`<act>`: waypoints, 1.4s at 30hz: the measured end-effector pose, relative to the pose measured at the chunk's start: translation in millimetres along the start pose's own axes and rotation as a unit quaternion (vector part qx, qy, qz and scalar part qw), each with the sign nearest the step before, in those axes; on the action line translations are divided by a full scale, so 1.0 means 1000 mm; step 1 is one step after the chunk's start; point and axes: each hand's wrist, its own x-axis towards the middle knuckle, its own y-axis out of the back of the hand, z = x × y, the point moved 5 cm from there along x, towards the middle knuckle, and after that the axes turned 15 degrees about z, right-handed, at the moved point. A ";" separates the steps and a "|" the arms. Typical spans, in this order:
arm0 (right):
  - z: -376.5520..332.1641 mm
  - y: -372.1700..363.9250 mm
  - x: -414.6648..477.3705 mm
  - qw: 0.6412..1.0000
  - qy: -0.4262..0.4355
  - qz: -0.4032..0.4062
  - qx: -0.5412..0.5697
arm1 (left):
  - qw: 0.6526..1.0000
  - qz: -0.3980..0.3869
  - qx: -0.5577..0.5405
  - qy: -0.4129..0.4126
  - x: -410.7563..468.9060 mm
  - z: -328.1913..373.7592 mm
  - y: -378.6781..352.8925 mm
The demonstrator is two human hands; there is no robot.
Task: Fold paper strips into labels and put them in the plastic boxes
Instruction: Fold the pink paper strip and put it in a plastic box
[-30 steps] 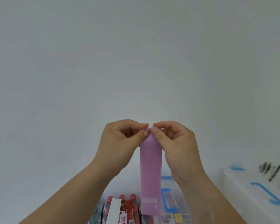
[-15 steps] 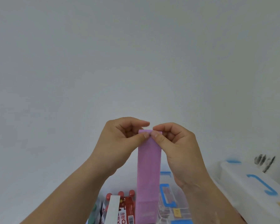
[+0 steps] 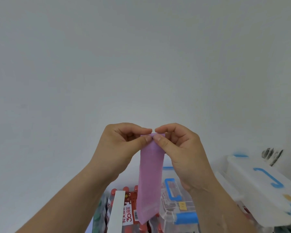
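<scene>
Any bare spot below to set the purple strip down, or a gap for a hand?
Free: the right plastic box's lid, around its blue handle. Pale area behind the red-capped bottles looks bare; wall or tabletop, cannot tell. Crowded: bottles, white strip and middle plastic box packed under the left hand and right hand, no hand gap visible.

Red-capped bottles [image 3: 130, 201] stand low before a pale wall [image 3: 141, 64] marked with dark smudges [image 3: 272, 154].

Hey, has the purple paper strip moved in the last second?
Yes, slightly downward. The purple strip now ends well below the blue handle behind it; a second ago it ended level with that handle's bottom. The camera shifted too.
</scene>
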 end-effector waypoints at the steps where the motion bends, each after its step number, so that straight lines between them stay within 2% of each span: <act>1: 0.001 -0.001 -0.002 1.000 -0.006 0.002 0.007 | 1.000 0.003 0.002 -0.001 -0.001 -0.001 0.001; 8: 0.010 -0.004 -0.011 1.000 -0.010 0.006 0.019 | 0.999 -0.025 0.024 0.030 -0.012 -0.013 0.005; 12: 0.018 -0.004 -0.017 1.000 -0.028 -0.002 0.009 | 0.999 0.003 0.025 0.045 -0.018 -0.021 0.011; 19: 0.022 0.001 -0.022 1.000 -0.008 0.005 -0.007 | 0.997 0.005 0.017 0.073 -0.029 -0.025 0.011; 24: 0.026 0.004 -0.027 0.999 -0.039 0.001 0.013 | 0.997 0.022 0.024 0.068 -0.031 -0.026 0.011; 32: 0.024 0.013 -0.030 0.999 0.006 0.039 0.008 | 0.998 0.011 0.041 0.040 -0.035 -0.023 0.005; 37: 0.022 0.017 -0.032 0.999 0.013 0.045 0.017 | 0.996 -0.006 0.033 0.078 -0.040 -0.027 0.002; 42: 0.028 0.018 -0.038 0.998 -0.021 0.044 0.034 | 0.997 0.008 0.018 0.073 -0.042 -0.028 0.002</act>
